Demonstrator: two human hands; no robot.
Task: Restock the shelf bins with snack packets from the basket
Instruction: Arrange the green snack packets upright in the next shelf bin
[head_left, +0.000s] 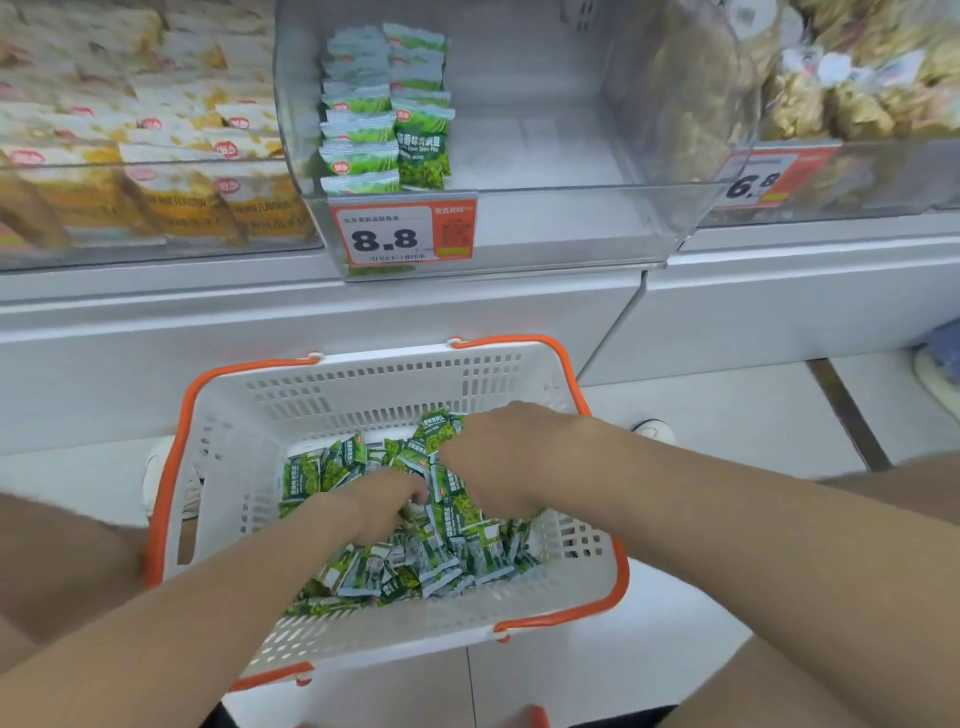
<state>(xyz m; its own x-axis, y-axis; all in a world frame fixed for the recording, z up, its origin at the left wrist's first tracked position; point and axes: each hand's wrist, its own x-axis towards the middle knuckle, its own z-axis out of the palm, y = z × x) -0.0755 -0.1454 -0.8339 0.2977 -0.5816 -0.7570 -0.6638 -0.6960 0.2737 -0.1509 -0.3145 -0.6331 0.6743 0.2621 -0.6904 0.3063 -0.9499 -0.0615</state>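
Observation:
A white basket (363, 387) with orange handles sits on the floor below the shelf, holding a heap of small green snack packets (441, 561). Both my hands are down in the heap. My left hand (382, 506) digs into the packets at the middle, fingers curled among them. My right hand (498, 457) grips a bunch of green packets at the far side of the heap. Above, a clear shelf bin (519, 208) with an "8.8" price tag holds two short rows of the same green packets (387, 109) at its left; the rest of it is bare.
A clear bin of yellow packets (140, 156) stands to the left of the green one, and a bin of bagged brown snacks (852, 88) with a "6.8" tag to the right. White shelf base runs below. My knees flank the basket; a shoe (654, 431) shows behind it.

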